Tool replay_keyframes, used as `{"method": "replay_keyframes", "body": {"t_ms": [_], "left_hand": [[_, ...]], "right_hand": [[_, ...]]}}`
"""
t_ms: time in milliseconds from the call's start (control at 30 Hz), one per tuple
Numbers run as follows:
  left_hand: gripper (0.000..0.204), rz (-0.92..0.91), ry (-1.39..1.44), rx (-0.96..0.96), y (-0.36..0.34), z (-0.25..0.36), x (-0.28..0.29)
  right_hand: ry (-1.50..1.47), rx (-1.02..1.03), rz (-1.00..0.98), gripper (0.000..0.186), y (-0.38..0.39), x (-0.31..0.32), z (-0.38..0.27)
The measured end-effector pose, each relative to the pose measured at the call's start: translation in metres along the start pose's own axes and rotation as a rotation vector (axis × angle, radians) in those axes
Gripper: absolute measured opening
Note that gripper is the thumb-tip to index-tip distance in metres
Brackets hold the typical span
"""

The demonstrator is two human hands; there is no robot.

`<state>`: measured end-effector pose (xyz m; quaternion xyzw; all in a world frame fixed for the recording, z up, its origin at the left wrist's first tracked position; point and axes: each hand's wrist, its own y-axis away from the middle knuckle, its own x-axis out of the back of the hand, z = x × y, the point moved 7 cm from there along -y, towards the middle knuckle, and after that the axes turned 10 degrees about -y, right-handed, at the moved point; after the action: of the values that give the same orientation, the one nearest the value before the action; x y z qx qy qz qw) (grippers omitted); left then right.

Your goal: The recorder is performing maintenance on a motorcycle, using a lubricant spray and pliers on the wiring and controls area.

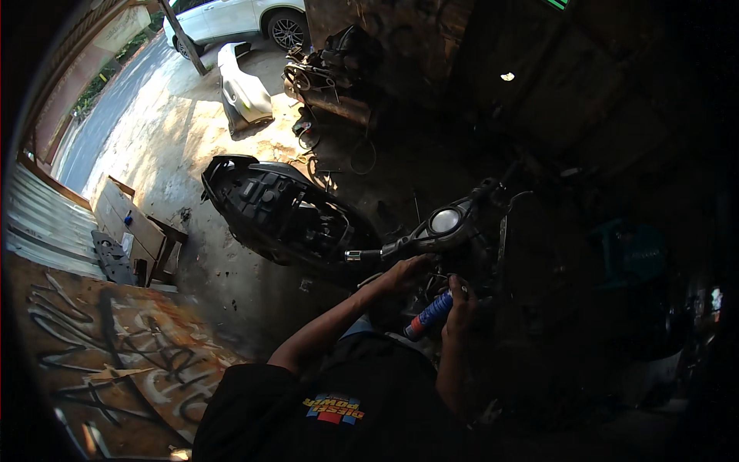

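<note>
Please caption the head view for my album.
The right hand holds a blue spray can beside a partly dismantled scooter.

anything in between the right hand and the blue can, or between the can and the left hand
Nothing visible separates the right hand from the blue-and-red can: the hand is holding it. Between the can and the left hand, it is too dark to rule out small parts.

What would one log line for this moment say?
Right hand: holds blue-and-red cylindrical can | left hand: near curved black handlebar, grip unclear
</note>
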<state>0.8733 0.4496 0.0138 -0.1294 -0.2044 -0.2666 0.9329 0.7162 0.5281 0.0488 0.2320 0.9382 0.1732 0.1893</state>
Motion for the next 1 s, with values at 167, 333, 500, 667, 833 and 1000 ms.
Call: {"method": "replay_keyframes", "body": {"t_ms": [167,333,500,667,833,1000], "left_hand": [[0.034,-0.021,0.02,-0.049,-0.001,0.012,-0.003],[0.03,-0.046,-0.071,-0.082,0.0,0.003,-0.014],[0.034,0.013,-0.216,-0.12,0.0,-0.004,-0.011],[0.034,0.015,-0.174,-0.089,-0.003,0.002,-0.004],[0.031,-0.03,-0.216,-0.095,-0.006,0.007,-0.016],[0.03,0.009,-0.189,-0.036,-0.003,-0.002,-0.013]], "right_hand": [[0.132,-0.013,0.052,0.031,-0.007,0.006,0.036],[-0.052,0.011,-0.055,0.024,0.004,-0.003,0.0],[0.052,0.115,-0.186,0.02,-0.016,-0.008,0.03],[-0.026,0.032,-0.119,0.019,-0.01,-0.007,0.015],[0.04,0.083,-0.084,0.02,-0.019,0.008,0.04],[-0.139,0.066,-0.098,0.02,-0.002,-0.01,-0.002]]}}
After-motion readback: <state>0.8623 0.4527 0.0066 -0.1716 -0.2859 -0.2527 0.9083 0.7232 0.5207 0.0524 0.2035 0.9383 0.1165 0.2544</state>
